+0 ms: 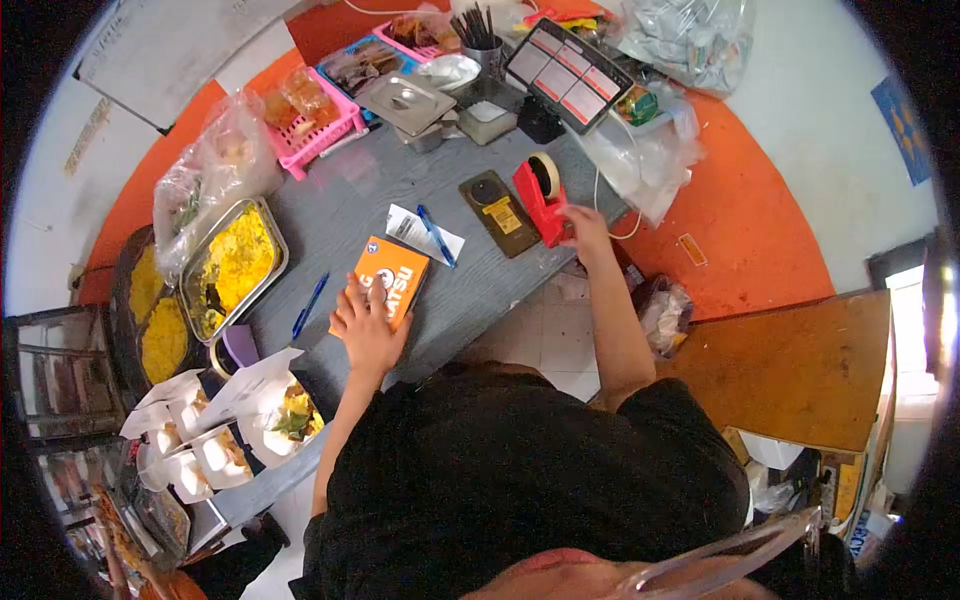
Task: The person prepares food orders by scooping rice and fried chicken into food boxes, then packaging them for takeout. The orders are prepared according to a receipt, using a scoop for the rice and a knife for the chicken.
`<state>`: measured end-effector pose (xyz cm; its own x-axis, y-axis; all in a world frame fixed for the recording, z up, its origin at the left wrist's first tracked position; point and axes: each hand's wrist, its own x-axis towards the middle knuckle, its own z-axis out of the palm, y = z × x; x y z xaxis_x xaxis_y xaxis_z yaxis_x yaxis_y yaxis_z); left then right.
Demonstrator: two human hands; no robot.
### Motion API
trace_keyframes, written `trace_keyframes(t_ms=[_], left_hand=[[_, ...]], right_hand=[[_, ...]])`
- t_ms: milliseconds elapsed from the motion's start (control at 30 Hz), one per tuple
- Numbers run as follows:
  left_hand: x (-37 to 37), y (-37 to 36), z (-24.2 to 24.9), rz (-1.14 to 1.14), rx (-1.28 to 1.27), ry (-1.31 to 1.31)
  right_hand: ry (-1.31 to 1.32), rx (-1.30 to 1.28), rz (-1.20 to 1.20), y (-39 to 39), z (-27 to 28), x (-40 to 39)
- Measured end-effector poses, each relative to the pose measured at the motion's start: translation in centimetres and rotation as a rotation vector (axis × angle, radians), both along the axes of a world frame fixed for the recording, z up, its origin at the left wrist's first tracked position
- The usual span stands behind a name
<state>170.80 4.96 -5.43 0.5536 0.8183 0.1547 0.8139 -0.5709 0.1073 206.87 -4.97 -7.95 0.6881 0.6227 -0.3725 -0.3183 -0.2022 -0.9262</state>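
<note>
An orange box (393,262) with white lettering lies on the grey table, close to its front edge. My left hand (368,325) rests on the box's near end, its fingers spread over the lid. A red tape dispenser (540,205) carrying a roll of tape (544,174) stands further right. Around the dispenser's near end, my right hand (587,235) has its fingers closed; whether they also pinch the tape's end is hidden. Left of the dispenser lies a dark phone (499,213) with a yellow label. Behind the box is a printed paper slip (408,228) with a blue pen (437,236) on it.
Another blue pen (311,304) lies left of the box. A metal tray of yellow food (238,262) and open white food boxes (270,410) occupy the left side. At the back are a pink basket (318,140), a lidded steel container (408,103) and a tablet (568,75).
</note>
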Motion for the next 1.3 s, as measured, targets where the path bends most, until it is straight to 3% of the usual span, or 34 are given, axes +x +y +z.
trace_keyframes(t_ms=[33,100,167,233,267,333,400,467,533,667,733,800,867,900,967,1000,1033,1100,1133,1167,1233,1300], left_hand=[[-0.2,-0.1,-0.1,0.001,0.004,0.006],[-0.1,0.2,-0.3,0.034,0.014,-0.035],[-0.2,0.4,-0.5,0.036,0.033,-0.075],[-0.4,0.2,-0.6,0.040,0.040,-0.108],[-0.4,0.1,-0.4,0.019,0.059,-0.161],[-0.7,-0.1,0.1,0.010,0.092,-0.209],[-0.3,-0.5,0.7,0.006,0.070,-0.314],[0.3,-1.3,2.2,0.016,0.093,-0.316],[0.8,-2.0,3.4,0.000,0.144,-0.338],[0.8,-2.9,6.4,-0.019,0.230,-0.351],[-0.1,-2.8,6.5,0.027,0.205,-0.421],[-0.9,-2.8,5.9,0.085,0.179,-0.493],[-1.6,-3.1,4.9,0.200,0.031,-0.666],[-1.8,-3.4,5.0,0.225,-0.018,-0.656],[-3.3,-3.2,4.0,0.160,-0.198,-0.826],[-4.3,-3.3,4.2,0.156,-0.280,-0.892],[-5.5,-3.7,4.0,0.206,-0.255,-0.894],[-7.7,-4.6,3.4,0.252,-0.078,-0.819],[-8.2,-5.9,4.0,0.404,0.106,-0.549],[-8.5,-6.9,3.4,0.570,0.135,-0.460],[-9.3,-8.3,1.7,0.756,0.034,-0.335],[-10.3,-8.9,0.4,0.720,-0.047,-0.376]], right_hand=[[0.006,0.004,0.001,-0.6,-0.4,-0.6],[0.037,0.435,-0.224,-2.0,-0.8,-2.3],[0.020,0.469,-0.207,-2.4,-5.0,-1.3],[-0.807,0.126,-0.142,-2.9,-7.7,-0.1],[-0.803,0.125,-0.131,-3.2,-7.7,0.0],[-0.909,-0.107,-0.541,-2.7,-2.5,-1.9],[-0.945,0.358,-0.269,-1.7,0.5,-5.5],[-0.529,0.418,0.320,-0.7,4.5,-12.2],[-0.323,0.316,0.682,0.7,8.7,-17.4],[-0.532,0.278,0.725,3.3,7.8,-20.5],[-0.603,0.011,0.613,3.3,8.5,-20.9],[-0.528,0.156,0.590,4.3,3.7,-21.7],[-0.209,0.312,0.597,5.1,0.6,-23.0],[-0.203,0.321,0.641,5.4,1.2,-23.7],[0.692,0.295,0.641,5.9,2.7,-24.7],[0.663,0.230,0.638,7.0,2.1,-24.6],[0.444,0.257,0.698,8.2,1.8,-24.6],[0.250,0.108,0.630,11.2,-0.6,-23.9],[0.283,0.142,0.613,12.0,0.5,-23.9],[0.212,0.163,0.560,12.8,1.3,-24.1],[0.002,0.268,0.500,15.1,-0.5,-23.6],[-0.999,0.340,0.408,15.1,1.4,-24.4]])
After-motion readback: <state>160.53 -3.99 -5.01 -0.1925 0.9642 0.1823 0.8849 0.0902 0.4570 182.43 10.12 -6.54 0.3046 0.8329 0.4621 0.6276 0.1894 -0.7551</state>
